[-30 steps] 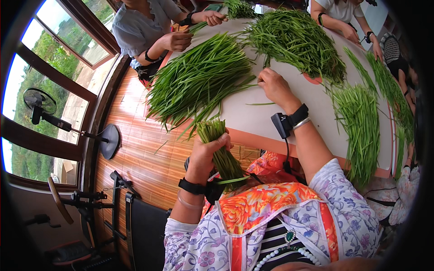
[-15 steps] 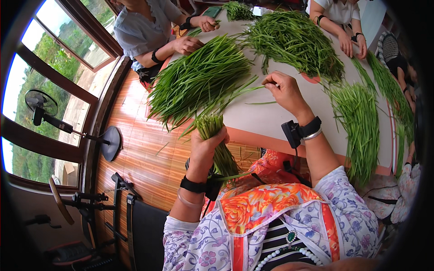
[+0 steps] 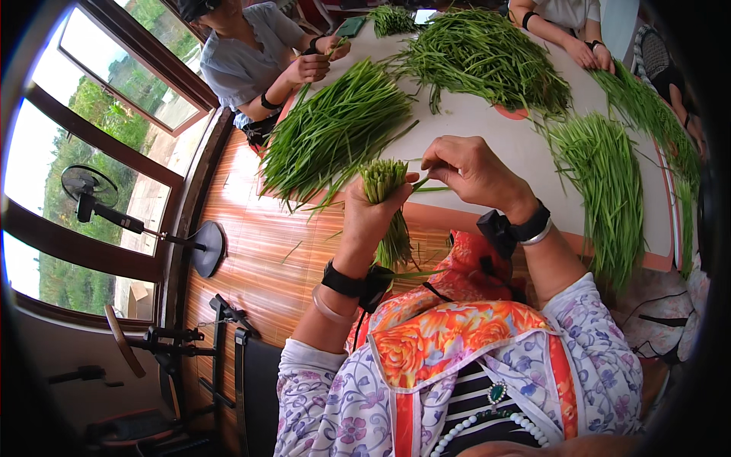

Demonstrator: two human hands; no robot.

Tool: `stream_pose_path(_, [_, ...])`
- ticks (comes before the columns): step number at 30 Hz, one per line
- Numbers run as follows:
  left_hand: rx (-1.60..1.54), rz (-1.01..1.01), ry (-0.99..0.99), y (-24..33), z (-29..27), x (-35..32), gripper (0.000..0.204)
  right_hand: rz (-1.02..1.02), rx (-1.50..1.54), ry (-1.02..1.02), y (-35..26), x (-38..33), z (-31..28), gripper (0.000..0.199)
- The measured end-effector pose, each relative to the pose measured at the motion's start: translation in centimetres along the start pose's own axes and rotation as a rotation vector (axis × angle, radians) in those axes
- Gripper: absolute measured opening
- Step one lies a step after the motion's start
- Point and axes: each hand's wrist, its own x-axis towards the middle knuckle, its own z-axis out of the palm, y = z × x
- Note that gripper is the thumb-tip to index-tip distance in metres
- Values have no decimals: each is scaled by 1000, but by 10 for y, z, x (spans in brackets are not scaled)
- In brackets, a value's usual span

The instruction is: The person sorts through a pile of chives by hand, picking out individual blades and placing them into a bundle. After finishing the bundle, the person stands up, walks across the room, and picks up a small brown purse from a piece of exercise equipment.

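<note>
Hiding most of the bundle of green stalks (image 3: pixel 384 199), the left hand (image 3: pixel 373 217) clenches around it; only cut tips and lower leaves show. Since a second ago the right hand (image 3: pixel 468 169) has come off the table (image 3: pixel 487 126), fingers pinching one stalk beside the tips.

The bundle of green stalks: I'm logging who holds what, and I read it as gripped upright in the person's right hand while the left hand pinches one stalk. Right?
Not quite: the hands are swapped. The head view shows the left hand gripping the bundle while the right hand pinches a stalk.
</note>
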Motion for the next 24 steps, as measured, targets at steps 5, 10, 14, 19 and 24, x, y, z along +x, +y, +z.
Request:
stream_pose_path(5, [22, 55, 20, -15, 1, -5, 13, -67, 88, -13, -9, 6, 13, 17])
stream_pose_path(10, [-43, -36, 59, -20, -6, -1, 16, 49, 193, 25, -3, 12, 30, 16])
stream_pose_path(14, [-178, -56, 32, -26, -16, 8, 13, 178, 270, 36, 8, 10, 34, 14])
stream_pose_path(19, [-322, -109, 68, -30, -18, 14, 10, 258, 235, 60, 16, 5, 32, 12])
stream_pose_path(24, [-391, -105, 60, -26, -21, 11, 15, 283, 115, 6, 8, 12, 21, 13])
